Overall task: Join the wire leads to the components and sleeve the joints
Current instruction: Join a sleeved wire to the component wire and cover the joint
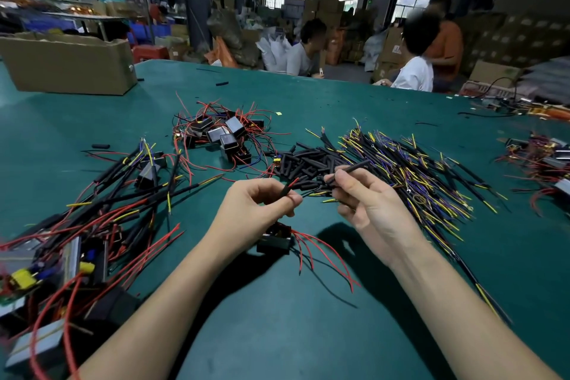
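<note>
My left hand (259,207) pinches a red lead with a black sleeve (288,190) on it. That lead belongs to a small black component (275,241), which hangs below the hand above the green table (308,318), its red wires trailing to the right. My right hand (367,197) pinches a black-sheathed wire lead (351,169) whose thin yellow and black ends point at the left fingertips. The two hands are a few centimetres apart.
A pile of black sleeves (308,160) and a heap of yellow and blue leads (410,170) lie behind my right hand. Bare components (225,136) sit mid-table, wired assemblies (92,219) at left. A cardboard box (68,63) stands far left; people sit beyond the table.
</note>
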